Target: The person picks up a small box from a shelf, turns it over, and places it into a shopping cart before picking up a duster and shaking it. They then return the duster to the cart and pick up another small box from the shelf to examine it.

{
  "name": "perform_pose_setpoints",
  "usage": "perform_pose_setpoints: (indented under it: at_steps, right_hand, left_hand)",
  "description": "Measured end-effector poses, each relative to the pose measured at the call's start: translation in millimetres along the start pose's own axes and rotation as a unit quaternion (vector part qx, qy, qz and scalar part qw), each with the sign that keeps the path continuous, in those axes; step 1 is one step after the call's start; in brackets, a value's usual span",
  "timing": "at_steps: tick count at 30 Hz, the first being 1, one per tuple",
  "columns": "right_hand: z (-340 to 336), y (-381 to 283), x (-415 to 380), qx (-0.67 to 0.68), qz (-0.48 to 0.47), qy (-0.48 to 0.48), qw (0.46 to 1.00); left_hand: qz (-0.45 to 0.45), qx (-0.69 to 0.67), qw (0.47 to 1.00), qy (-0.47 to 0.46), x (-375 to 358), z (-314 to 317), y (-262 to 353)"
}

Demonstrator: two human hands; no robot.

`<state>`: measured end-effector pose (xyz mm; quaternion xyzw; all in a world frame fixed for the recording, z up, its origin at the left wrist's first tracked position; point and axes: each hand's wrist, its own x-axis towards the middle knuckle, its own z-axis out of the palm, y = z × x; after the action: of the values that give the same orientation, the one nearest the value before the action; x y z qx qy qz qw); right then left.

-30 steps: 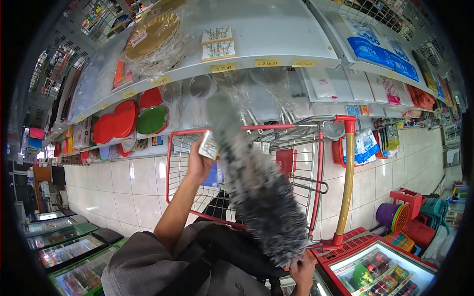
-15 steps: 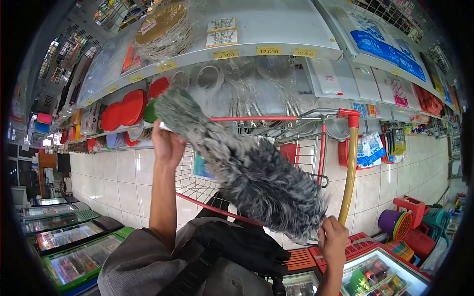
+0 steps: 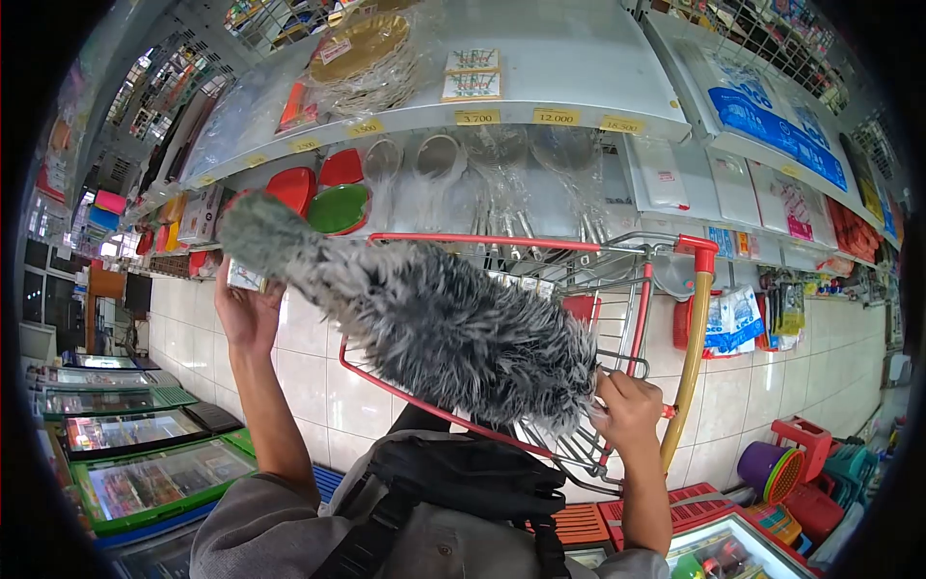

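Observation:
A long fluffy duster (image 3: 434, 318), grey-green at one end and dark grey along the rest, stretches slantwise in front of me over a shopping trolley (image 3: 482, 236). My left hand (image 3: 251, 314) is at its grey-green end, closed around it from below. A white tag (image 3: 247, 276) shows beside that palm, and the fingertips are partly covered by the fluff. At the dark end, my right hand (image 3: 627, 405) pinches the duster's tip, close to the trolley's yellow handle (image 3: 690, 367).
Ahead, a shelf (image 3: 579, 58) carries woven plates (image 3: 367, 48) and price labels; strainers (image 3: 439, 159) and a green tray (image 3: 338, 207) lie on the level below. Framed items (image 3: 145, 434) line the left, with stacked purple baskets (image 3: 767, 465) on the right.
My left hand has moved left and slightly down with the grey-green end, so the duster lies more level. My right hand has shifted left and up a little. The green tray has come into fuller view.

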<state>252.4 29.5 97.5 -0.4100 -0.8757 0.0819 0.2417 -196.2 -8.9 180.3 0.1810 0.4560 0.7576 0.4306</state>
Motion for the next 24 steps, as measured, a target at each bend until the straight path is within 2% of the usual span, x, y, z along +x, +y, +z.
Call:
perform_pose_setpoints:
  at_steps: [2, 4, 5, 7, 8, 10, 11, 12, 14, 15, 18, 20, 22, 24]
  right_hand:
    - [-2, -1, 1, 0.006, -0.001, 0.002, 1.0]
    - [-3, 2, 0, 0.02, -0.024, 0.007, 0.999]
    - [-3, 1, 0, 0.016, -0.024, 0.01, 1.0]
    - [-5, -3, 0, 0.011, 0.0, 0.035, 0.999]
    - [-9, -5, -1, 0.004, -0.003, 0.038, 0.999]
    - [-18, -8, -2, 0.001, 0.002, 0.01, 1.0]
    - [-21, -11, -3, 0.002, 0.018, 0.013, 1.0]
    - [-23, -13, -4, -0.008, 0.013, 0.019, 1.0]
    - [-24, -19, -10, -0.028, 0.03, 0.037, 0.998]
    - [-28, -21, -13, -0.017, 0.027, 0.027, 0.999]
    - [-38, -32, -22, -0.03, 0.04, 0.03, 0.998]
    - [-40, -40, -28, -0.027, 0.05, 0.044, 0.997]
    - [-38, -45, -35, -0.02, 0.088, 0.078, 0.993]
    - [-39, -50, -45, -0.032, 0.085, 0.072, 0.993]
  left_hand:
    - [-0.001, -0.001, 1.0, 0.006, -4, 7, 0]
    - [0.039, 0.008, 0.976, 0.214, -14, 50, 0]
    - [0.04, 0.005, 0.977, 0.211, -11, 35, 2]
    - [-0.014, 0.036, 0.998, -0.055, -4, 1, 6]
    - [-0.011, 0.029, 0.998, -0.058, -4, 1, 4]
    - [0.003, 0.048, 0.99, 0.134, -10, 33, 3]
    - [-0.014, 0.036, 0.999, 0.014, 1, -6, 2]
    - [-0.008, 0.026, 1.0, 0.008, 3, -1, 3]
    - [-0.052, 0.057, 0.996, -0.04, 4, 12, 6]
    - [-0.064, 0.049, 0.996, -0.046, 12, 2, 2]
    - [-0.013, 0.012, 1.0, 0.02, 13, 34, -2]
    - [-0.089, 0.075, 0.99, -0.082, 22, 23, 2]
    - [-0.099, 0.031, 0.984, -0.147, 36, 21, -9]
    - [-0.12, -0.009, 0.991, -0.059, 27, 50, -5]
